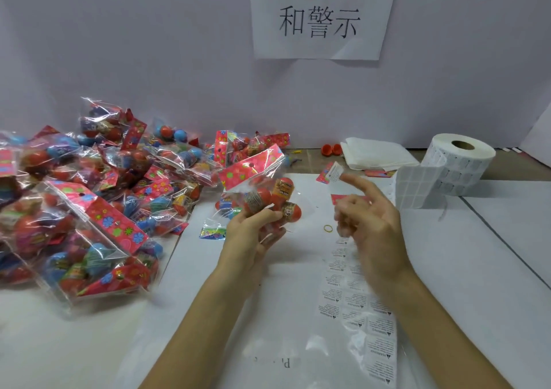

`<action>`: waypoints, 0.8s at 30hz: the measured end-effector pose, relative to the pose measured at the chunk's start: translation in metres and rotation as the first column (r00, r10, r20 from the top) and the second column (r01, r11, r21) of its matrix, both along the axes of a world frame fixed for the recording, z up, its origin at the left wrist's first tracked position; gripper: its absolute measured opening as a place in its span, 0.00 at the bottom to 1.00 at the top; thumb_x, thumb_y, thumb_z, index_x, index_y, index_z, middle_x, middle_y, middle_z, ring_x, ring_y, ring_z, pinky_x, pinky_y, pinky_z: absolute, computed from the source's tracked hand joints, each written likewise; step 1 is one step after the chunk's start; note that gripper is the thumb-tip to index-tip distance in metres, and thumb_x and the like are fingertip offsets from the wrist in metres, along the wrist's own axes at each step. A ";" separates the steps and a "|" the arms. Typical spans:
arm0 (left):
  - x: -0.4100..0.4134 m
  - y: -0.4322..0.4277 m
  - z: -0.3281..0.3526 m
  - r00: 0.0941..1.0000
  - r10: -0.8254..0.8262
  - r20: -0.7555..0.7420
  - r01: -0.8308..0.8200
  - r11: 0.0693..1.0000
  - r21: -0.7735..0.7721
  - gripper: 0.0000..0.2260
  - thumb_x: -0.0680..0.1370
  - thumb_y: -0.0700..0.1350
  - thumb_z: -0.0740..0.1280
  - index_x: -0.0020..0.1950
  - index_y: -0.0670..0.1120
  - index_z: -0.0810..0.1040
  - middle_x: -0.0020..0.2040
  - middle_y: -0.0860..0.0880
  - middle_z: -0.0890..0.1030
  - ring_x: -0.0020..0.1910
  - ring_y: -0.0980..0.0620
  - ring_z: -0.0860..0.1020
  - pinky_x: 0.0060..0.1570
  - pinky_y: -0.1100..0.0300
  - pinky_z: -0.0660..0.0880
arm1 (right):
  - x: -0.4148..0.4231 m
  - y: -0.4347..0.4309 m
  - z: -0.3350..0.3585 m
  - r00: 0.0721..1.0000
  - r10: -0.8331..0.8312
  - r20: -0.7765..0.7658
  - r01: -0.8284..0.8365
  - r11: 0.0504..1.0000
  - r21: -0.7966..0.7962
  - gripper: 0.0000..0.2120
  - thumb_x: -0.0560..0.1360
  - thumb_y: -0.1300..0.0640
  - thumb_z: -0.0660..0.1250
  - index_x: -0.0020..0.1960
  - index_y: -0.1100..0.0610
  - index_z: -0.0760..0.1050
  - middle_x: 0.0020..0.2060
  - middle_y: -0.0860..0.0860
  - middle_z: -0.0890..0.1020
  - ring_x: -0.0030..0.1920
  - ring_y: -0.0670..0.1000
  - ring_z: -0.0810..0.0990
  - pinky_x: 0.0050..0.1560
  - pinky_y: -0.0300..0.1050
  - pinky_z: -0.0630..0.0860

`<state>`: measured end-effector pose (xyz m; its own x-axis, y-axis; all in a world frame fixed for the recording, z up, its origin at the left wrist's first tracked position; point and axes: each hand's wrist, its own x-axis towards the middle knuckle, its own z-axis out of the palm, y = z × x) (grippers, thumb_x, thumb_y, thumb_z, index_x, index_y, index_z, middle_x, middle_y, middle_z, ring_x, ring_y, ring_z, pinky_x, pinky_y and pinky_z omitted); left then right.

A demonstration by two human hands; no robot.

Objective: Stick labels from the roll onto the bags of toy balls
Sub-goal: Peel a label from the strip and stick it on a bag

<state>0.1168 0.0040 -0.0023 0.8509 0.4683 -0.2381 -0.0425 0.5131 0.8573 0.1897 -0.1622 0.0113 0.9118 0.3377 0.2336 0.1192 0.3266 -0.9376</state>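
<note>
White paper covers the table [447, 269], and a heap of bagged balls [89, 195] fills its left side. The label roll [459, 162] stands at the far right, and a strip of labels [357, 314] lies along the near right. The left grip [250, 233] is clenched round one bag of toy balls [262, 192], held up off the table in the middle. The right grip [375, 224] is released, forefinger straight, the other fingers loosely bent and blurred. A single label [336, 173] appears to cling to that fingertip, near the bag but not on it. The likeliest trouble is a creased or crooked label, since the film is slack and lumpy over the balls. The label could also fold onto itself or stay stuck to the finger. A shifting bag could put it over printed wrappers
</note>
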 end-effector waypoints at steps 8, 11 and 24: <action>-0.003 0.002 0.003 0.997 0.060 0.041 -0.056 0.994 -0.097 0.14 0.77 0.33 0.68 0.62 0.40 0.79 0.51 0.42 0.84 0.48 0.49 0.86 0.46 0.58 0.80 | -0.013 0.012 -0.005 0.904 0.324 -0.278 -0.317 0.946 0.073 0.20 0.67 0.58 0.66 0.58 0.56 0.84 0.27 0.49 0.63 0.26 0.46 0.60 0.26 0.39 0.61; -0.003 0.001 0.004 0.996 0.057 0.070 -0.048 0.992 -0.118 0.17 0.77 0.34 0.68 0.66 0.38 0.78 0.50 0.43 0.84 0.44 0.51 0.86 0.43 0.61 0.81 | -0.018 0.014 -0.004 0.891 0.366 -0.267 -0.373 0.928 0.027 0.20 0.67 0.58 0.65 0.58 0.56 0.84 0.26 0.49 0.61 0.26 0.46 0.58 0.26 0.38 0.60; -0.004 -0.004 0.007 0.993 0.025 0.116 -0.012 0.993 -0.115 0.14 0.78 0.38 0.68 0.64 0.39 0.81 0.54 0.42 0.86 0.56 0.43 0.83 0.49 0.57 0.82 | -0.023 0.014 0.002 0.895 0.376 -0.240 -0.397 0.917 -0.046 0.22 0.68 0.57 0.65 0.60 0.52 0.84 0.27 0.49 0.62 0.27 0.46 0.60 0.28 0.38 0.61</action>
<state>0.1125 0.0002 0.0046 0.8674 0.4599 -0.1901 -0.1496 0.6053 0.7818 0.1664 -0.1483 0.0130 0.7294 0.6841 -0.0075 -0.2127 0.2163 -0.9529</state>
